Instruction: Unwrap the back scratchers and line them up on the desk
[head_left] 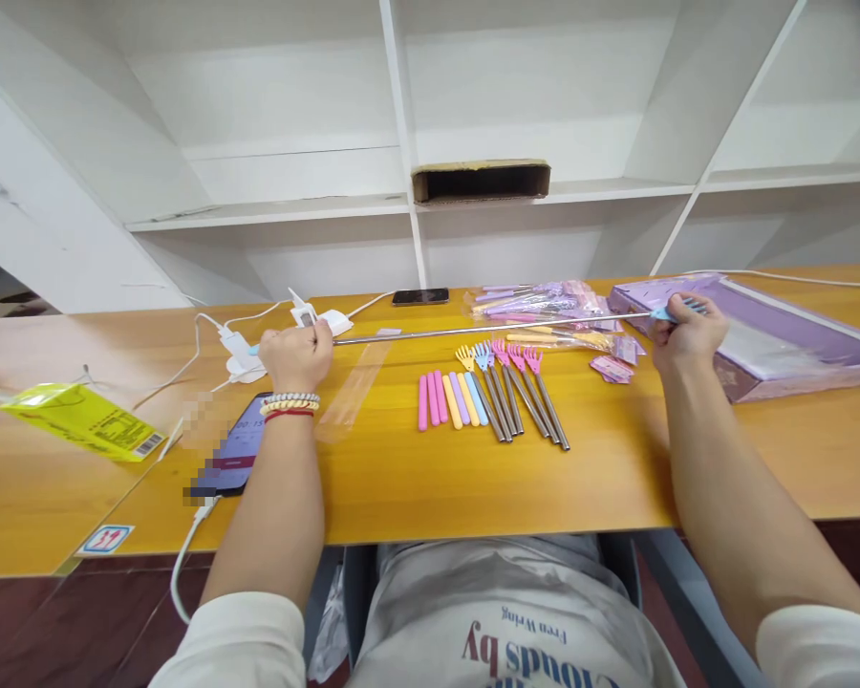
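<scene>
A telescopic back scratcher (473, 331) is stretched out between my two hands, its thin metal rod nearly level above the table. My left hand (297, 355) is closed round one end, where a bit of light blue handle pokes out. At the other end my right hand (690, 330) grips the light blue claw head. Below the rod lie several metal rods with claw heads (520, 382) in yellow, blue and pink. Beside them, several loose handles (451, 399) in pink, yellow, purple and blue lie in a row.
Bagged back scratchers (537, 301) lie behind, near small pink cards (612, 369). A purple box (774, 377) stands right. A phone (236, 449), a yellow box (82, 420) and white cables are left. Another phone (420, 297) and a clear sleeve (354, 392) lie on the table (430, 487).
</scene>
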Tool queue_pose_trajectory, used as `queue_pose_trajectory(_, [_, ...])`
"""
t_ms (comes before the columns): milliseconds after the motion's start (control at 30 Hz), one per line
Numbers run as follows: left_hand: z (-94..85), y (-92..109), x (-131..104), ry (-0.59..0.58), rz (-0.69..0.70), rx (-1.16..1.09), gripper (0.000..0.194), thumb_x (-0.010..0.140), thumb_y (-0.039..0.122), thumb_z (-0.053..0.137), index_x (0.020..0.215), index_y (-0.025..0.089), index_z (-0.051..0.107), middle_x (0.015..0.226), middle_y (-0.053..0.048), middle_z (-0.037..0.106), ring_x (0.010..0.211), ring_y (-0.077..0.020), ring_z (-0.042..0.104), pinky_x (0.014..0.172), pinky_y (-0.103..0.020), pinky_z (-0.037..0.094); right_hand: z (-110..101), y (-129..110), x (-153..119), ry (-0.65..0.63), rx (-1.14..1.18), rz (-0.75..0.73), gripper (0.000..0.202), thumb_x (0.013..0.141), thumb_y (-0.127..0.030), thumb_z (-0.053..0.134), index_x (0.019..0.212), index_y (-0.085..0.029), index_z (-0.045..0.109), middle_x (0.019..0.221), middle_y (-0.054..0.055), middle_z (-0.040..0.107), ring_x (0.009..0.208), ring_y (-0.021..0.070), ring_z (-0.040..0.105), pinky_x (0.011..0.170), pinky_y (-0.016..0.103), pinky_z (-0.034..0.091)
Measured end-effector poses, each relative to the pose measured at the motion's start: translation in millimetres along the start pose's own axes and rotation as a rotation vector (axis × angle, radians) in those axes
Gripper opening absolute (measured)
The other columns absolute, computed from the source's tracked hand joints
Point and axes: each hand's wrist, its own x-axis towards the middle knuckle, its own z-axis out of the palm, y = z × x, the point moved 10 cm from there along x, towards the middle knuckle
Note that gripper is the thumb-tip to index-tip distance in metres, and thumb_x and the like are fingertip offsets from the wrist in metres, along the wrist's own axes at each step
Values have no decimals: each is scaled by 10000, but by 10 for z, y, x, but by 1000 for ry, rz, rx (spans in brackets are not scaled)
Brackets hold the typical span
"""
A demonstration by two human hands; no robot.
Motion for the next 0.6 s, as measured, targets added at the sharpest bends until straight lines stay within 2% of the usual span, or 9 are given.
queue_pose_trajectory(67, [0,-3,-26,-32,-27,3,615,885,419,178,760,124,702,709,-153,659,738,-250,595,636,-326,328,25,86,-26,-51,-62,55,217,638,-43,619,693,-188,467,478,-54,463,330,49,372,338,185,180])
queue_pose_trajectory(200, [89,-51,-48,-145,-74,2,599,863,447,207,771,131,707,720,-164,659,752,-278,596,581,-319,309,168,259,-100,-305,-163,128,285,608,-117,706,700,-200,449,491,-32,509,355,73,422,346,198,223])
queue_pose_trajectory(300, [162,72,-71,-242,-35,-29,628,862,480,195,701,131,691,706,-168,656,718,-274,597,578,-316,317,340,367,-234,-496,-285,141,310,607,-228,750,710,-200,458,483,-17,530,353,90,442,350,212,268])
queue_pose_trajectory(367, [169,294,-121,-288,33,-59,669,870,508,155,687,136,680,690,-162,652,705,-268,598,584,-318,326,509,389,-389,-579,-381,100,304,630,-339,741,725,-189,494,481,-11,540,352,92,444,352,215,297])
queue_pose_trajectory(433, [146,626,-215,-326,141,-100,699,874,536,117,714,148,675,696,-149,652,718,-268,603,590,-323,334,754,400,-643,-677,-482,39,321,661,-428,706,778,-174,547,508,-4,563,365,90,451,362,215,324])
queue_pose_trajectory(533, [68,1223,-443,-384,375,-178,677,865,582,117,819,176,656,759,-122,662,759,-267,612,609,-323,355,1182,474,-1201,-909,-583,-18,352,704,-473,655,862,-169,571,529,-9,578,384,88,456,390,220,352])
queue_pose_trajectory(600, [-4,1477,-576,-394,433,-192,653,858,606,134,909,178,626,732,-105,655,740,-259,619,627,-324,372,1383,502,-1548,-1018,-572,-44,337,751,-482,601,879,-172,562,547,-8,590,407,94,467,418,228,366])
